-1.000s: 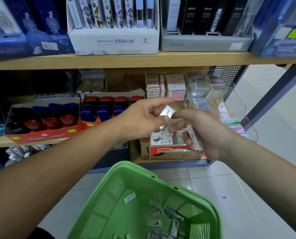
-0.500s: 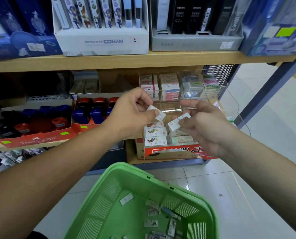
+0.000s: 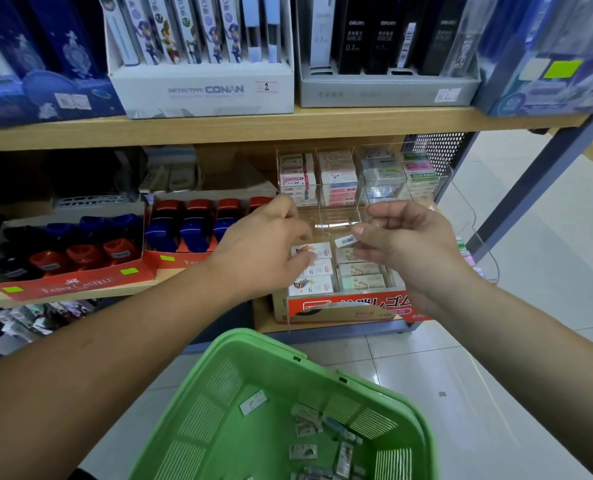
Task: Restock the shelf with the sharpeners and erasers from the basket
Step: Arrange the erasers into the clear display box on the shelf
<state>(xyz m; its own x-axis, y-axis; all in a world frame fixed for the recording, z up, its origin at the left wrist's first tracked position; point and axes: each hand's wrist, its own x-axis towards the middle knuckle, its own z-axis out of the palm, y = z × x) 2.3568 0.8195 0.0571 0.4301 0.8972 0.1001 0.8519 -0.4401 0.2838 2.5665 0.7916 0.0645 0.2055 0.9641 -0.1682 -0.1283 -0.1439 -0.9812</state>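
Hands pinch: left hand [image 3: 264,247] a printed eraser [image 3: 314,251] at the red box [image 3: 357,304], right hand [image 3: 409,244] a barcoded eraser [image 3: 345,241] that might slip from so slight a fingertip hold.

Pinches a barcoded eraser [image 3: 344,241] in the right hand [image 3: 402,244] above the clear display box [image 3: 326,216] on the shelf [image 3: 264,318]. Grips a printed eraser [image 3: 314,251] with the left hand [image 3: 260,251] at the box's left row. Looks down onto a green basket [image 3: 239,344] holding loose erasers [image 3: 303,452].
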